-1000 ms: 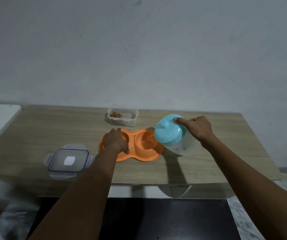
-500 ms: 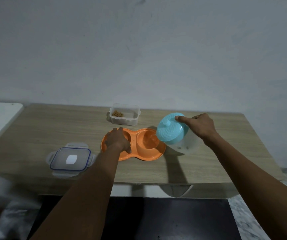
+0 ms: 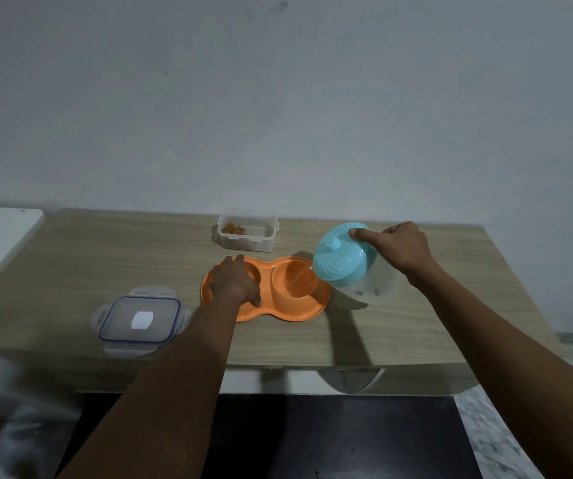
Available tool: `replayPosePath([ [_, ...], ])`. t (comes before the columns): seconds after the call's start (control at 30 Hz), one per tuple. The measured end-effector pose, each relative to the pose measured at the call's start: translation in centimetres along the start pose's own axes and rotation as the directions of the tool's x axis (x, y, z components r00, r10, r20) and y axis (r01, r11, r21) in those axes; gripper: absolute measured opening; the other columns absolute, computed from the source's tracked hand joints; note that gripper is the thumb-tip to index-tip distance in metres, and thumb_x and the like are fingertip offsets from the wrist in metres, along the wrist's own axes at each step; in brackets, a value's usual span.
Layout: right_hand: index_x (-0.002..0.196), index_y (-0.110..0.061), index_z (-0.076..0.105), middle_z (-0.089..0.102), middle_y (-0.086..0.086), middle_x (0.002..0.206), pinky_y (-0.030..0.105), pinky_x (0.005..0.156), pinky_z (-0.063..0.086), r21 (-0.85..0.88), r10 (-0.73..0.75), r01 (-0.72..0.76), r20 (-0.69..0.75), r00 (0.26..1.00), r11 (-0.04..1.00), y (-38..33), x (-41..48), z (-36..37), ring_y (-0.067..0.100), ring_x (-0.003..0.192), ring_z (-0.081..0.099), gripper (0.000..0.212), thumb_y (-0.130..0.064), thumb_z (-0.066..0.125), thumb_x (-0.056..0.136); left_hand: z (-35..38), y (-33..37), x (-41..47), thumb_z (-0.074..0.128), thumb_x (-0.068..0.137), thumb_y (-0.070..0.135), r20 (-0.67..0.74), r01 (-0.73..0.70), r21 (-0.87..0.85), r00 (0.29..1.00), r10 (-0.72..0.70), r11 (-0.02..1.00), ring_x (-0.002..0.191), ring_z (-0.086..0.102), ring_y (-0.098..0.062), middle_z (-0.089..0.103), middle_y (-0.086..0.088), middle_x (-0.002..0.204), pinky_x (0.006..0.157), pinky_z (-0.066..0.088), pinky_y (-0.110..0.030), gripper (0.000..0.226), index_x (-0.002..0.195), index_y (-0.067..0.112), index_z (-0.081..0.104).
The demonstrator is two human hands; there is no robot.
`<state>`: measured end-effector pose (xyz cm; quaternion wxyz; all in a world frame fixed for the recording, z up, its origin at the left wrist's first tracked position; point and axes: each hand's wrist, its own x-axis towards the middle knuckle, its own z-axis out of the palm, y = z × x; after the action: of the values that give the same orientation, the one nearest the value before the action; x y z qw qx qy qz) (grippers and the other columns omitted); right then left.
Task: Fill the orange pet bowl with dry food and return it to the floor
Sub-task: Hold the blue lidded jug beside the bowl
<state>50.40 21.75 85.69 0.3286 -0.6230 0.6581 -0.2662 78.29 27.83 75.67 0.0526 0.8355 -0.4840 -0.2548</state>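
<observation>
Nearest, left of the left grip, a clear square plastic lid with a blue seal (image 3: 140, 319) and an unreadable white label lies on the wood-grain table (image 3: 399, 326). The left hand (image 3: 235, 283) presses flat, fingers spread, on the orange plastic double pet bowl (image 3: 278, 307). The right hand (image 3: 400, 248) grasps a tilted translucent jug with a textured turquoise lid (image 3: 343, 257) over the bowl's right well. Beyond, a clear plastic tub (image 3: 247, 230) holds a few brown kibbles (image 3: 233, 228).

Orange pet bowl (image 3: 298, 307): double-well plastic dish, flat on counter (image 3: 416, 326). Dry food (image 3: 232, 228): brown kibble, clear tub behind bowl.
</observation>
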Motion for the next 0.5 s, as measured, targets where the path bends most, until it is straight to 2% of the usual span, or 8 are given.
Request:
replayPosePath([
  [0.2, 0.048, -0.016, 0.046, 0.045, 0.0, 0.052, 0.035, 0.056, 0.03, -0.003, -0.004, 0.004, -0.008, 1.0, 1.0, -0.09, -0.09, -0.25, 0.018, 0.055, 0.041, 0.06, -0.058, 0.081, 0.072, -0.09, 0.08, -0.07, 0.094, 0.054, 0.025, 0.0, -0.002, 0.005, 1.0, 0.002, 1.0, 0.144, 0.027, -0.036, 0.03, -0.008, 0.155, 0.108, 0.039, -0.054, 0.123, 0.154, 0.018, 0.022],
  [0.5, 0.053, -0.014, 0.053, 0.051, 0.002, 0.057, 0.035, 0.057, 0.033, -0.027, -0.017, 0.017, 0.0, 1.0, 0.999, 0.03, 0.24, -0.59, 0.019, 0.056, 0.046, 0.057, -0.061, 0.081, 0.07, -0.07, 0.08, -0.06, 0.093, 0.055, 0.026, 0.007, -0.001, 0.017, 1.0, 0.0, 1.0, 0.144, 0.027, -0.037, 0.029, -0.009, 0.156, 0.108, 0.039, -0.055, 0.123, 0.154, 0.018, 0.02],
])
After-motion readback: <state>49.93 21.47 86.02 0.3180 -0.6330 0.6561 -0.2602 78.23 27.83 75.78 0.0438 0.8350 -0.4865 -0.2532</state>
